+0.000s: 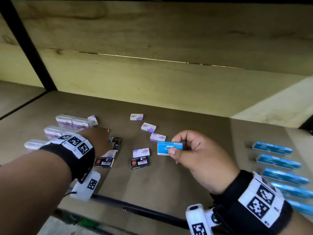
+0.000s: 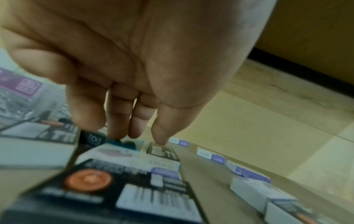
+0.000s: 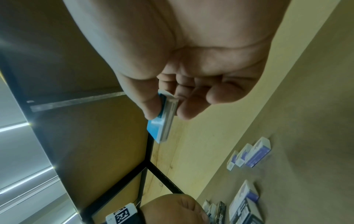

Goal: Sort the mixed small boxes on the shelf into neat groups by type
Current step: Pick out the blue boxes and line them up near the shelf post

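Overhead, you are pinching a small blue cardboard staple box [image 1: 169,148] between thumb and fingers of your right hand [image 1: 194,150], lifted above the brown shelf board [image 1: 169,180], with the row of matching blue boxes [image 1: 277,161] well to its right. Your left hand [image 1: 100,139] is reaching into the black barcode boxes [image 1: 116,142]. At the left wrist, your fingertips [image 2: 161,140] are hanging loosely apart, gripping nothing; a hasty sweep could be scattering the purple-and-white boxes [image 2: 210,155]. At the right wrist, only one end of the box is being clamped, so it could be slipping.
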